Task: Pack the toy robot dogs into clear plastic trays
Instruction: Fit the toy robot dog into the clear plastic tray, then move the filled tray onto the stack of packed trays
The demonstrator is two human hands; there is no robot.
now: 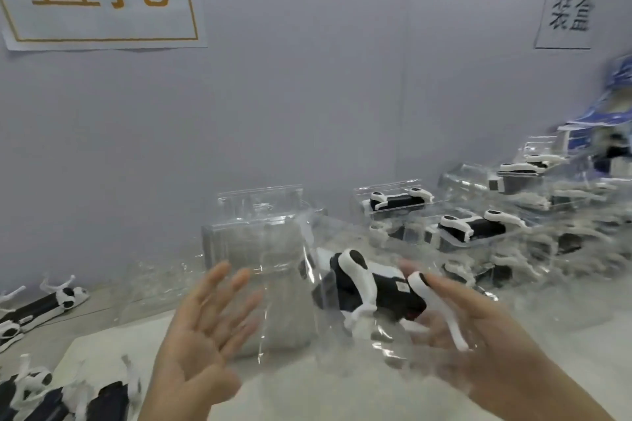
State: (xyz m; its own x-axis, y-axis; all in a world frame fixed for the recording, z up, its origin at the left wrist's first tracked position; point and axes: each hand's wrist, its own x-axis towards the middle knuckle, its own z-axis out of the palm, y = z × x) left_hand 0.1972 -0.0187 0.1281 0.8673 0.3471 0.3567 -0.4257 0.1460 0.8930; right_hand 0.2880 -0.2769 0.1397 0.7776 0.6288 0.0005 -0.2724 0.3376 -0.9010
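LEFT HAND (pixel 205 328): palm open, fingers spread, beside tray's left side, contact unclear | RIGHT HAND (pixel 478 335): fingers straight, supporting clear tray (pixel 386 349) from right | TOY ROBOT DOG (pixel 372 287): lying in held tray, above mid-tabletop (pixel 307 393) | PACKED TRAYS (pixel 472 229): stacked toward right edge | LOOSE DOGS (pixel 51 301): at left edge.

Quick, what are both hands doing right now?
Left hand: open, fingers spread.
Right hand: open, straight fingers against the clear tray with a toy robot dog.
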